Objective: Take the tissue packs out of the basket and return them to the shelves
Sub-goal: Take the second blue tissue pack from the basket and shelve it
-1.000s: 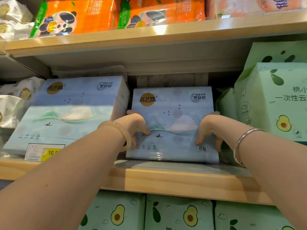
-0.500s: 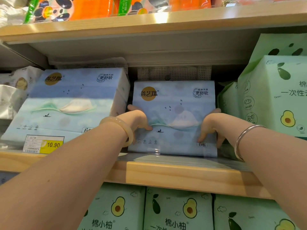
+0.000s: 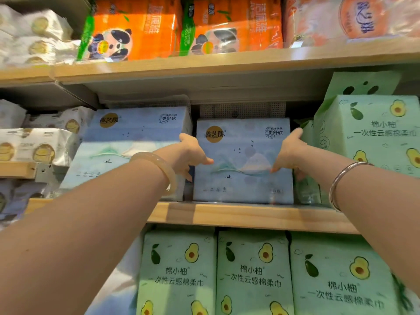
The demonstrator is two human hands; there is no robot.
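A: Where is the blue tissue pack (image 3: 243, 160) found?

B: Upright on the middle shelf (image 3: 238, 214), between a matching blue pack (image 3: 136, 144) and the green avocado packs (image 3: 372, 133).

A: How is it held?

B: It is clasped at both sides: the left hand (image 3: 188, 153) and right hand (image 3: 289, 151) are curled round its edges, thumbs across the front.

A: How should seating be finished?

B: It is best pushed back evenly until square, and only then released.

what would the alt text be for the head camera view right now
Two bare hands, left hand and right hand, grip the sides of a blue tissue pack standing on the middle wooden shelf. A matching blue pack sits to its left, green avocado-print packs to its right and below, orange panda packs above.
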